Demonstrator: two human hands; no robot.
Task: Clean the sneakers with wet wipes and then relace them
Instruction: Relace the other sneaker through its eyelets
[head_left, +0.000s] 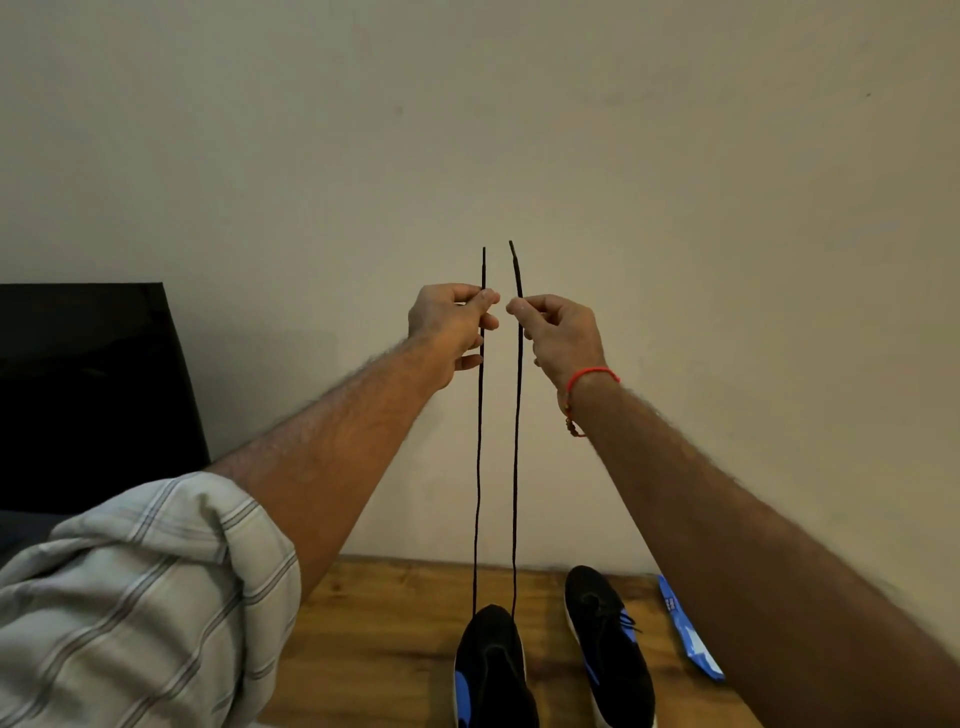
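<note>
Two black sneakers with blue patches stand on a wooden table (384, 623). From the left sneaker (493, 670) a black shoelace (478, 467) rises in two taut strands. My left hand (452, 327) pinches the left strand near its tip, held high in front of the wall. My right hand (561, 332) pinches the right strand at the same height, close beside the left hand. Both lace tips stick up above the fingers. The right sneaker (608, 644) is laced and lies untouched.
A blue wet-wipe pack (685, 634) lies on the table to the right of the sneakers, partly hidden by my right forearm. A dark flat object (88, 384) leans against the wall at the left. A plain wall fills the background.
</note>
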